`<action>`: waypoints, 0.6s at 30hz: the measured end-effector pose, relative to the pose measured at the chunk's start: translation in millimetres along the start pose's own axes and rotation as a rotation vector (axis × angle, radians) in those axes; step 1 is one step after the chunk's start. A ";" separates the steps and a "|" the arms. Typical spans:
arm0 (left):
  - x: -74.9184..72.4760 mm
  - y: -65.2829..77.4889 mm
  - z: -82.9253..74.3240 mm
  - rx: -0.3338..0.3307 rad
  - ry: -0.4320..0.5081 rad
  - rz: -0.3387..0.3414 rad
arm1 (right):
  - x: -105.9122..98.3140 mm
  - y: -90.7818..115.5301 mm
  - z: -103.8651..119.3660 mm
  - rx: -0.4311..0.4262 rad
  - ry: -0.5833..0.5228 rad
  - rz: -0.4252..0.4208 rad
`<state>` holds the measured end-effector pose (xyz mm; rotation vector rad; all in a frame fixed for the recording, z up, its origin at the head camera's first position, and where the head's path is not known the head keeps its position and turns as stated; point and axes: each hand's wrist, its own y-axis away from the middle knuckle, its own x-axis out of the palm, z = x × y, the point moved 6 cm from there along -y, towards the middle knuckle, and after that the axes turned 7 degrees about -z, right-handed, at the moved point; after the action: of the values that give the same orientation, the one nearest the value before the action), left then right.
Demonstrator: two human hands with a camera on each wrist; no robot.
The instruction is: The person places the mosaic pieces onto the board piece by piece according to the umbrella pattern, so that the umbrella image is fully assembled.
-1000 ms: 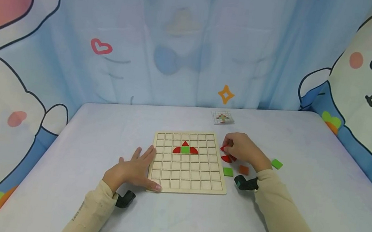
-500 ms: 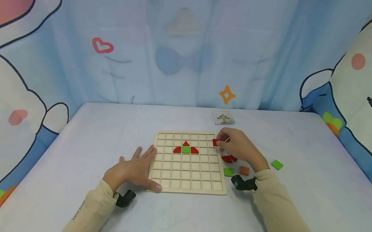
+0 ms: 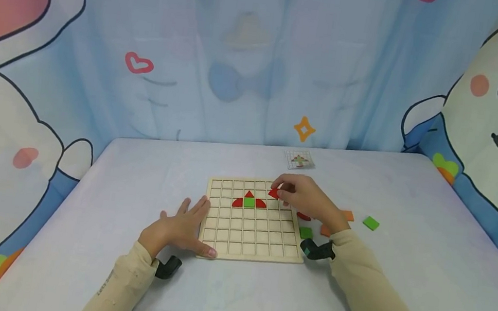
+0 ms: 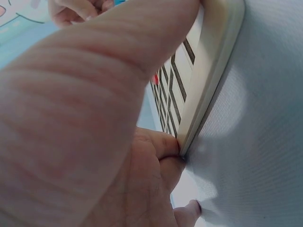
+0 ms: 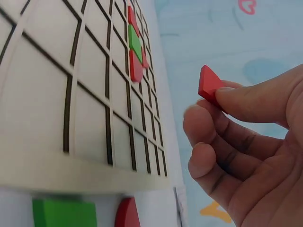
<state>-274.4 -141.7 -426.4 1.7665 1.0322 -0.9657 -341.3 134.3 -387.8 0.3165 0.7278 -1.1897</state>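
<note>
My right hand (image 3: 302, 193) pinches a small red tile (image 5: 209, 86) between thumb and forefinger, above the right part of the wooden grid board (image 3: 262, 237). In the right wrist view, its other fingers are loosely bent. On the board, a green square tile (image 3: 249, 202) has a red rounded tile (image 3: 237, 202) on its left, another red rounded tile (image 3: 260, 204) on its right and a red triangle (image 3: 249, 194) behind it. My left hand (image 3: 177, 227) rests at the board's near left corner with fingers spread, the thumb on the near edge.
Right of the board lie a green tile (image 3: 306, 232), a red tile (image 3: 303, 216), an orange tile (image 3: 347, 215) and another orange tile (image 3: 325, 231) partly hidden by the right arm. Farther right is a green tile (image 3: 371, 223). A small pattern card (image 3: 300, 159) lies behind the board.
My right hand has lifted the red tile from the loose tiles and carried it left over the board. An orange tile now shows behind the right wrist. My left hand has stayed put.
</note>
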 end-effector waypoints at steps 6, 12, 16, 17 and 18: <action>3.1 -0.3 4.2 -0.013 0.002 0.003 | 13.8 -3.6 9.5 -0.050 0.000 0.011; 2.3 -1.9 3.8 -0.016 -0.007 -0.005 | 27.6 -12.0 22.9 -0.119 -0.004 0.027; 1.7 -2.9 2.6 -0.015 -0.006 -0.003 | 38.2 -20.0 36.4 -0.158 -0.005 0.047; 1.8 -3.0 2.5 -0.015 -0.007 -0.003 | 41.4 -22.5 39.3 -0.167 -0.009 0.049; 2.0 -3.0 2.5 -0.013 -0.012 -0.003 | 44.5 -24.8 42.6 -0.177 -0.012 0.050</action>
<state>-276.9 -142.6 -429.9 1.7472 1.0320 -0.9677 -341.3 68.1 -382.3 0.1793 0.8046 -1.0707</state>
